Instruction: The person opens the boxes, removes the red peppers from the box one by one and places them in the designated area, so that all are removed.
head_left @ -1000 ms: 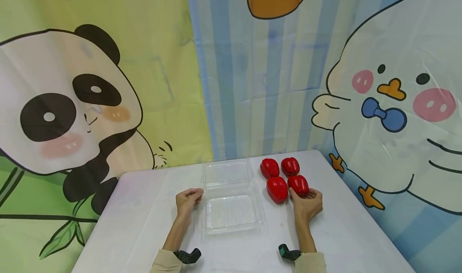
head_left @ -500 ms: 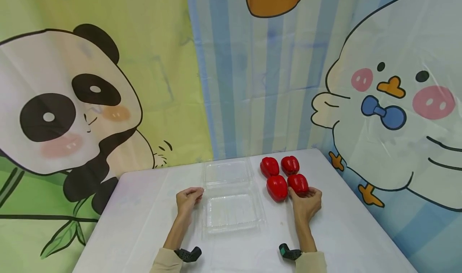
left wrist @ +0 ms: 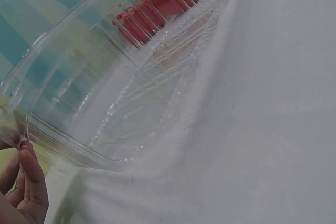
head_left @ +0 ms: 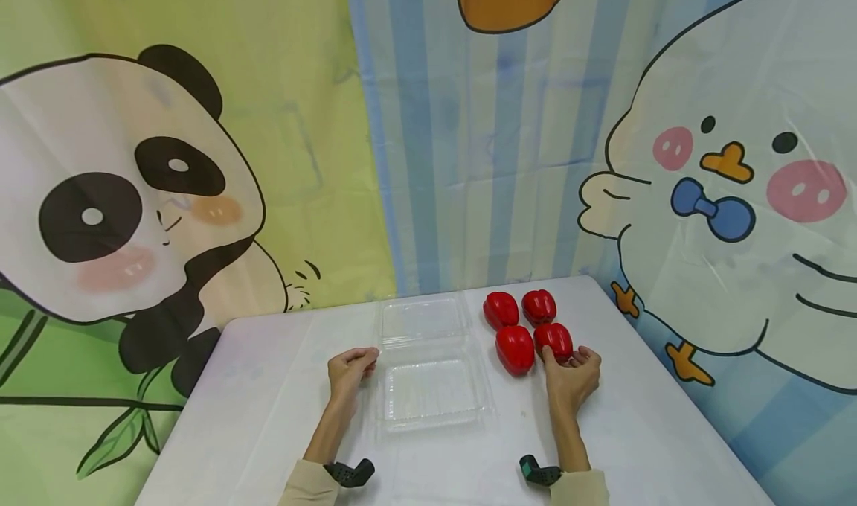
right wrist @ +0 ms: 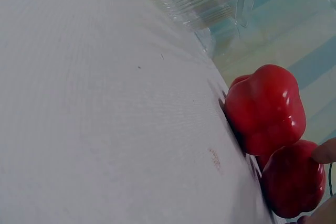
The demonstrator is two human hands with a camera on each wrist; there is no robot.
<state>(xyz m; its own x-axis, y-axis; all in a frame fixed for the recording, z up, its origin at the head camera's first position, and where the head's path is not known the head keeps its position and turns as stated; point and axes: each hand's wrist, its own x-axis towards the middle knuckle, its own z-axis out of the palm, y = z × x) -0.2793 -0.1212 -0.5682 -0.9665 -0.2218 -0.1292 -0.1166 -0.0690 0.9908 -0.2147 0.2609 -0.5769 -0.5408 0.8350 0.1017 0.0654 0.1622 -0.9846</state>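
A clear plastic clamshell box (head_left: 434, 426) lies unfolded on the white table, its lid half (head_left: 423, 320) toward the back. My left hand (head_left: 351, 373) pinches the box's left edge between thumb and fingers; the left wrist view shows that rim (left wrist: 31, 124) at the fingertips. To the right of the box, several glossy red bell peppers sit close together in two rows. My right hand (head_left: 571, 381) has its thumb and fingers around the near right bell pepper (head_left: 553, 340). In the right wrist view the thumb (right wrist: 326, 151) lies on this pepper (right wrist: 294, 182).
Beside the held pepper stands the near left pepper (head_left: 515, 350). Behind them are the far left (head_left: 501, 310) and far right (head_left: 538, 307) peppers. A printed curtain (head_left: 442, 156) hangs behind the table (head_left: 254, 417). Dark wrist cameras (head_left: 353, 473) sit at both sleeves.
My right hand has shifted slightly right, its thumb now a little farther onto the near right pepper. The left hand keeps its pinch on the box edge.
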